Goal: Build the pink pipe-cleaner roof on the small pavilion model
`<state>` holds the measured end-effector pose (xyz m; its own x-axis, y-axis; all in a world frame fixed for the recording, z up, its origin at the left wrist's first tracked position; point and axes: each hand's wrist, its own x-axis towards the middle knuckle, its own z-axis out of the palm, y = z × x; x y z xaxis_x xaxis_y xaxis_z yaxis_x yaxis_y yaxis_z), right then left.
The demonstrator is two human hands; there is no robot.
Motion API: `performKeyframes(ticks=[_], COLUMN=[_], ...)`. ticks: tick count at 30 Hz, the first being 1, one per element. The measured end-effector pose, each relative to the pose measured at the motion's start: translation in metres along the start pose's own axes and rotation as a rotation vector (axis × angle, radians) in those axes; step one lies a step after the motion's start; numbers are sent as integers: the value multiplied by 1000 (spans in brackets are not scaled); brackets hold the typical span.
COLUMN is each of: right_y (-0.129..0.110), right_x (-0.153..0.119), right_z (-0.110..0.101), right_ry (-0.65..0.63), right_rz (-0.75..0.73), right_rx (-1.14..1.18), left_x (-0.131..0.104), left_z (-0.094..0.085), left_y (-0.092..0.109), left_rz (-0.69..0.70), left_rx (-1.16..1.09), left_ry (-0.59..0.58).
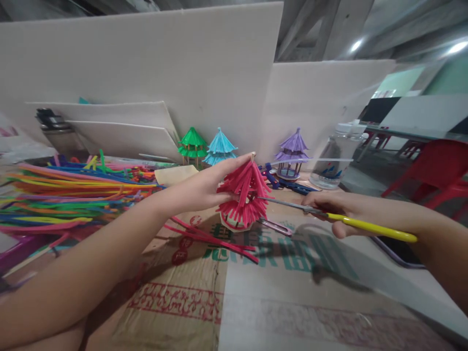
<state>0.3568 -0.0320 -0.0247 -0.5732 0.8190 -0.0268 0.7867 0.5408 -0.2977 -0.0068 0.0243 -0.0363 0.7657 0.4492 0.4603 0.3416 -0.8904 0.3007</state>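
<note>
My left hand (206, 183) is closed on a small red pavilion model (245, 187) with a two-tiered roof of fuzzy strips, its fingers partly hidden behind the roof. In my right hand (331, 204) is a slim metal tool with a yellow handle (373, 228); its exact kind is unclear. The thin metal end points left and reaches the gap between the two roof tiers. Loose red pipe cleaners (215, 239) lie on the board in front of the model. Beside the model's base, a narrow metal-and-pink tool (276, 226) lies on the board.
Green (192, 144), blue (219, 146) and purple (290, 148) pavilion models stand behind. A pile of colourful pipe cleaners (73, 195) fills the left side. A clear bottle (332, 158) stands at right, near a dark phone-like object (398, 252). White boards (139, 73) rise behind.
</note>
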Motion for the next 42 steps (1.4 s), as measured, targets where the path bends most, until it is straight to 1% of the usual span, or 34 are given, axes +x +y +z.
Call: performKeyframes(ticks=[2, 3, 7, 13, 17, 21, 25, 27, 31, 33, 42], right_y=[-3, -4, -12, -17, -20, -16, -7, -4, -9, -13, -16], right_x=[3, 4, 10, 19, 26, 33, 36, 36, 39, 39, 34], right_z=[2, 3, 9, 15, 18, 24, 29, 31, 30, 29, 23], right_ry=[-123, -145, -98, -72, -56, -63, -113, -119, -46, -20, -7], right_rz=[-9, -1, -9, -83, -173, -214, -176, -180, -302, -326, -191], right_rx=[16, 19, 55, 96, 131, 247, 322, 339, 346, 320, 135], left_x=[1, 1, 1, 1, 1, 2, 2, 2, 3, 4, 3], left_z=[0, 0, -1, 0, 2, 2, 3, 3, 4, 3, 3], left_y=[2, 2, 4, -1, -2, 0, 0, 0, 3, 5, 9], left_rz=[4, 2, -8, -10, -7, -8, 1, 5, 5, 4, 2], left_rx=[11, 20, 55, 58, 48, 51, 66, 71, 90, 112, 160], left_ry=[9, 14, 20, 22, 31, 30, 40, 43, 50, 49, 39])
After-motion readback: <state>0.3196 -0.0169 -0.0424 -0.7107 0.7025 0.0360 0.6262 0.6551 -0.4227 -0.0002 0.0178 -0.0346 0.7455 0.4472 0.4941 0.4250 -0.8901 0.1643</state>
